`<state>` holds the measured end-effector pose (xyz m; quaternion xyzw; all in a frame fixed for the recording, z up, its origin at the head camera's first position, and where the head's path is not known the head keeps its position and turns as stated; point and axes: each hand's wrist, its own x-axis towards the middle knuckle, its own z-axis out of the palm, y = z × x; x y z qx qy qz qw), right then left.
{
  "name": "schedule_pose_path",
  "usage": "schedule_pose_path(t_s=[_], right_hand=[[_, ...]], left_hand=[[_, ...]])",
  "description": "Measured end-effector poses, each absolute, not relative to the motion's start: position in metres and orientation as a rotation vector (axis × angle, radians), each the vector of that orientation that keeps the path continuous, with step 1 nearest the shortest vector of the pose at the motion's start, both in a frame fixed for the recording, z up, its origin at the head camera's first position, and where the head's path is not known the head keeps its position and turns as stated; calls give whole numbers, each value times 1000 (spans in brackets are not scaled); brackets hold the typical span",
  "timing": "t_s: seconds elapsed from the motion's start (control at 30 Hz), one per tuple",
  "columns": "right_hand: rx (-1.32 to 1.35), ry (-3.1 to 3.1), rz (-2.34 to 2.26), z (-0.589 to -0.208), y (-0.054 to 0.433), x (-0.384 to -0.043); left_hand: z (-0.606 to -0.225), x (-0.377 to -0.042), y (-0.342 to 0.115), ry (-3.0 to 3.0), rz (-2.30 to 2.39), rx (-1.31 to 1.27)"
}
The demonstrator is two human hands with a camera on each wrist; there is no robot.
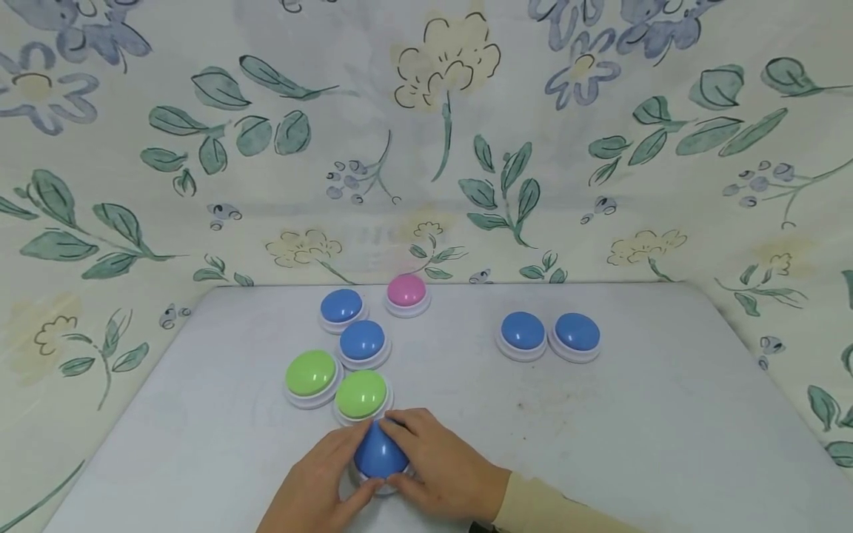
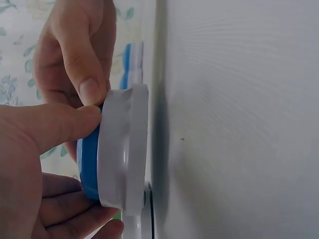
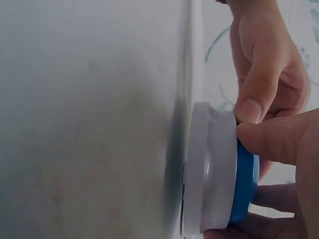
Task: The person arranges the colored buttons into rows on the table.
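Note:
A round push button with a blue dome (image 1: 380, 451) and a white base (image 2: 122, 149) is between my two hands at the table's near side. From the left, my left hand (image 1: 320, 474) grips its rim with thumb and fingers. My right hand (image 1: 449, 463) holds the other side, and the two thumbs meet at the near edge. Both wrist views show a narrow shadowed gap between the white base and the table. Just beyond the held button sits a green button (image 1: 360, 394), with another green button (image 1: 311, 374) touching it on the left.
Behind the green ones stand a blue button (image 1: 362, 340), a second blue button (image 1: 341, 306) and a pink button (image 1: 406, 291). Two more blue buttons (image 1: 523, 331) sit side by side at the right. Flowered cloth (image 1: 426, 148) rises around the white table (image 1: 666, 414).

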<state>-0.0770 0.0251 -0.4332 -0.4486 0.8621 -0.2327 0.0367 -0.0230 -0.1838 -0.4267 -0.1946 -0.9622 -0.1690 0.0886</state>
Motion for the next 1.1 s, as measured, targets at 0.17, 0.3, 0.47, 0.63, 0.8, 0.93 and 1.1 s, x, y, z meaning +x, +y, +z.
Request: schedule_pose_path(t_s=[0.17, 0.3, 0.47, 0.63, 0.8, 0.93, 1.1], right_hand=[[-1374, 2654, -722, -428, 30, -80], [-1365, 2671, -730, -424, 33, -83], [-1334, 2669, -784, -421, 37, -87], [-1348, 2684, -819, -419, 43, -93], [-1352, 2713, -843, -417, 48, -99], [-1302, 2744, -867, -415, 52, -102], [-1231, 2743, -980, -411, 58, -109]], left_hand=[[-426, -26, -180, -2757, -523, -589], [-424, -28, -176, -2727, -548, -573], [-421, -32, -172, -2708, -558, -585], [-417, -36, -168, -2683, -576, -619], [-412, -43, -163, -2694, -628, -614], [-411, -52, -159, -2686, -652, -625], [-407, -64, -155, -2647, -653, -670]])
